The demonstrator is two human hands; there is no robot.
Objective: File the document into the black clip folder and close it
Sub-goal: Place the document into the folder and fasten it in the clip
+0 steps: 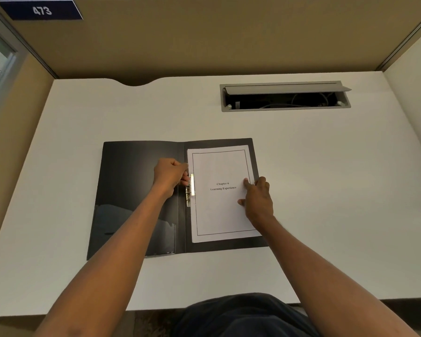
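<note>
The black clip folder (136,188) lies open and flat on the white desk. A white document (219,210) titled "Chapter 6 Learning Experience" rests on its right half, its left edge at the metal clip (189,190) by the spine. My left hand (170,175) pinches the raised lever of that clip. My right hand (258,200) presses down on the document's right side with spread fingers.
The white desk (326,190) is walled by tan partitions at the back and both sides. An open grey cable tray (284,96) is sunk into the desk at the back right. A blue sign reading 473 (40,10) hangs top left.
</note>
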